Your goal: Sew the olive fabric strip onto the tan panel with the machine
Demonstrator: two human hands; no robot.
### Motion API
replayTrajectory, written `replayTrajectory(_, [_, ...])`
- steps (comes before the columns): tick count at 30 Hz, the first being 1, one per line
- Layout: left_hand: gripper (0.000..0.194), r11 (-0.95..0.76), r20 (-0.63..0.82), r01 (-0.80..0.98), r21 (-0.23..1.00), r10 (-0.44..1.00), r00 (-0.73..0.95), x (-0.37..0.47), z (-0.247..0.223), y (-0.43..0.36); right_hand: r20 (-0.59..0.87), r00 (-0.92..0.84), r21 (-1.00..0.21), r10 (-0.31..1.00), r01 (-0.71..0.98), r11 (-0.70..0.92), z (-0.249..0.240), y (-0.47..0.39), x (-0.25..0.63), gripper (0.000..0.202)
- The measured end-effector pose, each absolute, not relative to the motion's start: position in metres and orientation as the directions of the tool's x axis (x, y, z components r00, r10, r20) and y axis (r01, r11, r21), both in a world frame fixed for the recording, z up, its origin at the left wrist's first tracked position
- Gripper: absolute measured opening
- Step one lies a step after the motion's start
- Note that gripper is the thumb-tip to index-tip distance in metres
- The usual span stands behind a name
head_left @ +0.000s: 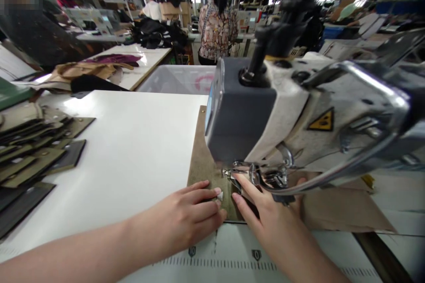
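Observation:
A sewing machine (299,115) stands on the white table (133,150), its head filling the right half of the view. An olive-brown fabric piece (202,159) lies flat under the presser foot (242,172). My left hand (189,219) rests flat on the near edge of the fabric, fingers together, pointing at the foot. My right hand (268,216) lies on the fabric just right of the foot, its index finger reaching up beside the needle area. A second brown piece (341,212) spreads out to the right under the machine arm.
Stacks of cut olive and dark pieces (33,150) lie at the table's left edge. A ruler scale (226,263) is printed along the near edge. A white bin (179,79) sits behind the table. A person in a patterned shirt (217,22) stands further back.

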State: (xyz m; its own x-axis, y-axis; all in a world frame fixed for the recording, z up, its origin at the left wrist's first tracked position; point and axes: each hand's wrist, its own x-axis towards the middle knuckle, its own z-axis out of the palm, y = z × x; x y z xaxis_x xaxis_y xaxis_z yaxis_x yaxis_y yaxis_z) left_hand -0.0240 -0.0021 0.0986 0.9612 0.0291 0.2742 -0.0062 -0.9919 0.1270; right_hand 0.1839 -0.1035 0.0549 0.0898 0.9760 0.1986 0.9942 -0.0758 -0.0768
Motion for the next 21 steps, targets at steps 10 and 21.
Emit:
replayTrajectory(10, [0.035, -0.991, 0.277, 0.015, 0.133, 0.051, 0.959, -0.0263, 0.0925, -0.0017, 0.121, 0.159, -0.136, 0.980, 0.980, -0.142, 0.0604, -0.0978, 0.1794, 0.043])
replayTrajectory(21, [0.026, -0.966, 0.274, 0.083, 0.246, 0.151, 0.950, -0.0235, 0.0941, -0.0062, 0.250, 0.175, -0.199, 0.952, 0.972, -0.127, 0.0563, -0.0945, 0.1761, 0.028])
